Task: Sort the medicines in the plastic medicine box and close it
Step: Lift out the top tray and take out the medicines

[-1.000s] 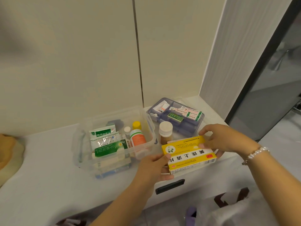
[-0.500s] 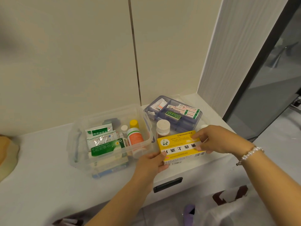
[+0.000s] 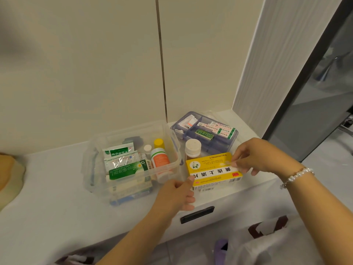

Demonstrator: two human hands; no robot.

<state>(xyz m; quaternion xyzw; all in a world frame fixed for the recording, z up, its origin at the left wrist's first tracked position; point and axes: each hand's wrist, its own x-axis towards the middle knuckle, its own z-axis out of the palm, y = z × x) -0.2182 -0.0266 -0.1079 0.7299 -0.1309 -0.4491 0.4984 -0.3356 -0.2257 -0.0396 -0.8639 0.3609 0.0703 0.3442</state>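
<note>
The clear plastic medicine box [image 3: 172,142] stands open on the white counter, holding green sachets [image 3: 124,166], an orange-labelled bottle [image 3: 160,158] and a yellow-capped bottle [image 3: 159,143]. Just right of it lies a yellow medicine carton [image 3: 212,169], held flat between both hands. My left hand [image 3: 177,194] grips its near left corner. My right hand [image 3: 261,155] pinches its far right edge. A brown bottle with a white cap [image 3: 192,148] stands behind the carton.
A purple-tinted divided tray [image 3: 234,137] with small packets sits at the back right, near the wall corner. The counter's front edge and a drawer with a black handle [image 3: 197,215] lie just below my hands. A tan object [image 3: 8,171] sits far left.
The yellow carton has come down and slightly left, from tilted in the air to lying low beside the clear box. Both hands stayed on it.
</note>
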